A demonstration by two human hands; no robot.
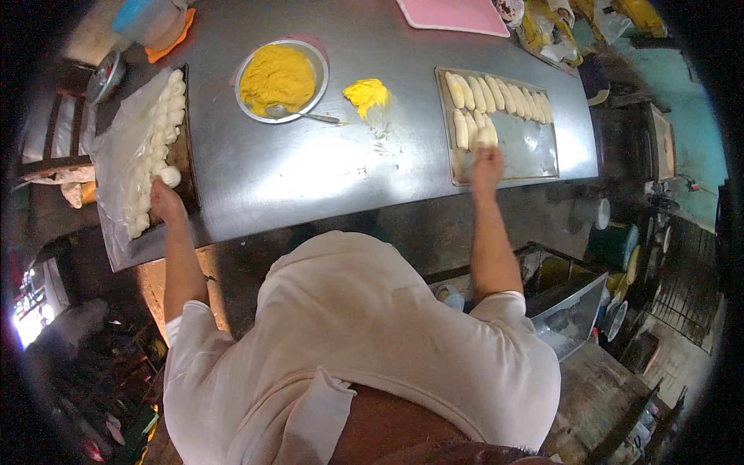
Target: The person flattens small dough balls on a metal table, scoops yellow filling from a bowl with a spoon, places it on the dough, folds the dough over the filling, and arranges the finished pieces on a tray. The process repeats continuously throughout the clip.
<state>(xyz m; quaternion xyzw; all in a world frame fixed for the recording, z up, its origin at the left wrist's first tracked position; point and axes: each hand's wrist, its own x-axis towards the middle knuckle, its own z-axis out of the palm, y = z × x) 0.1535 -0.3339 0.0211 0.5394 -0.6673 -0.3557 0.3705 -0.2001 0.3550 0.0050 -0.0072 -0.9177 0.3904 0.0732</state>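
Observation:
My left hand [167, 200] is at the left tray, its fingers against a white dough ball [170, 176] at the edge of the rows; whether they grip it I cannot tell. Clear plastic sheet [119, 157] covers part of this dark tray [189, 145]. On the right, my right hand [487, 163] is at the near end of a pale dough roll [483, 135] in the second row on a metal baking tray [523, 165]; its grip is blurred. Between the trays, a metal bowl [323, 75] holds yellow filling [276, 78] and a spoon [314, 118]. A yellow lump [367, 97] lies beside it.
A pink tray [456, 14] lies at the far edge of the steel table [325, 192]. A blue container [152, 20] stands at the far left on an orange cloth [174, 40]. Plastic bags [546, 32] are at the far right. Below the table's right side stands a glass-sided box [567, 317].

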